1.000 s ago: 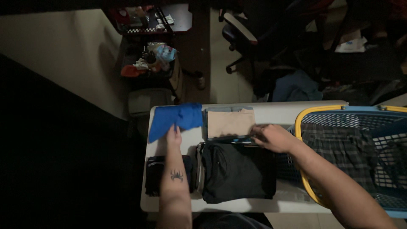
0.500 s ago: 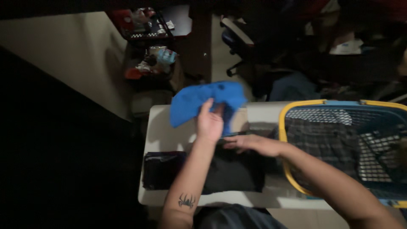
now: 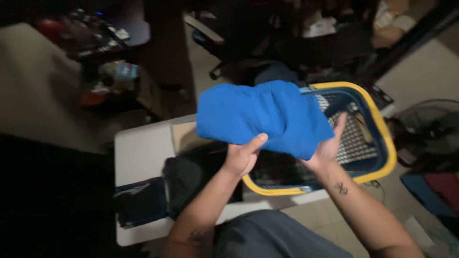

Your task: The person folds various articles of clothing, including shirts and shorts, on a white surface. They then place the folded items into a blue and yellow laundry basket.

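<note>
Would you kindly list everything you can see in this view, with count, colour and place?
folded cloth: one, bright blue, held up over the table and basket
laundry basket: one, blue mesh with a yellow rim, right end of the table, tilted in view
table: one, white, below the hands
dark garments: a pile, black, middle of the table
folded dark cloth: one, navy, table's left front edge
tan folded item: one, beige, back of the table
office chair: one, dark, floor behind the table
cluttered shelf: one, dark, upper left
left hand: grip on the cloth's lower edge
right hand: supporting the cloth's right side
</note>
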